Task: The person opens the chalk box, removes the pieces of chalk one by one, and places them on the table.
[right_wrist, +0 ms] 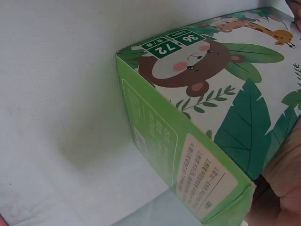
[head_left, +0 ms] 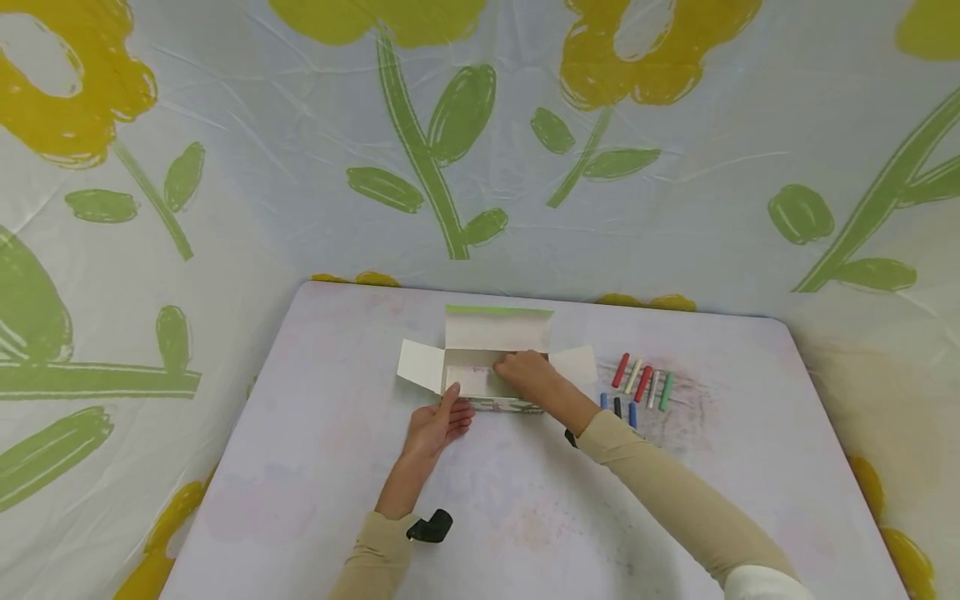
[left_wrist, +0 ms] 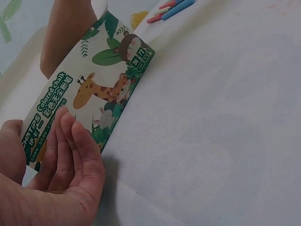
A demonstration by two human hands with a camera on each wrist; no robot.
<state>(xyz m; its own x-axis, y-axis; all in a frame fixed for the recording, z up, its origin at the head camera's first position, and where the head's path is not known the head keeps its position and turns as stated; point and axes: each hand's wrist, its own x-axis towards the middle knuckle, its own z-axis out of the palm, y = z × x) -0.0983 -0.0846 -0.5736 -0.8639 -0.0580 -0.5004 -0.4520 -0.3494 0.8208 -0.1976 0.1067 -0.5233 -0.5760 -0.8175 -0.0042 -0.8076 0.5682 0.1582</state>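
A chalk box (head_left: 504, 406) printed with cartoon animals and "Colored chalk" stands on the table with its lid and both side flaps spread. My left hand (head_left: 435, 427) holds its front left corner, thumb at the rim and fingers along the printed front (left_wrist: 94, 106). My right hand (head_left: 528, 375) reaches down into the right part of the box, fingers bent. Its fingertips are hidden inside, so I cannot tell what they hold. A pale printed piece (head_left: 468, 379) shows inside at the left.
Right of the box lie several chalk sticks in two rows: the upper has a red chalk (head_left: 643, 383) and a green chalk (head_left: 667, 392), the lower a black chalk (head_left: 618, 407) and blue ones, partly behind the right forearm. Flower-printed cloth (head_left: 315, 167) surrounds the white table (head_left: 315, 467).
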